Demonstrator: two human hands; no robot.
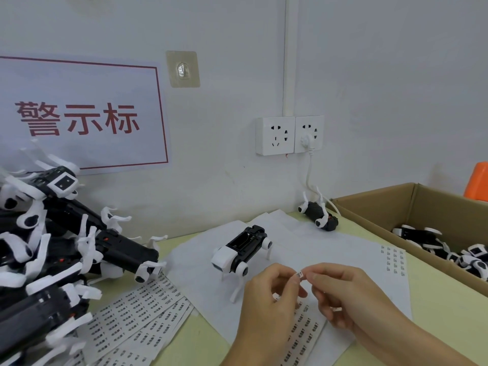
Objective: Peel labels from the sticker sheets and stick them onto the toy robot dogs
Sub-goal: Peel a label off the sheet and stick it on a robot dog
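A small white label (299, 275) is pinched between the fingertips of my left hand (266, 297) and my right hand (343, 294), just above a sticker sheet (303, 336) lying under them. A black-and-white toy robot dog (241, 250) stands on white paper just beyond my hands, its open back facing up. Another dog (318, 213) lies on its side near the wall. More sticker sheets (137, 315) fan out at the lower left.
A pile of toy dogs (52, 249) fills the left side. A cardboard box (422, 204) with several dogs inside sits at the right. A sheet with a few labels (393, 262) lies by the box. Wall sockets (289, 135) with a white cable sit behind.
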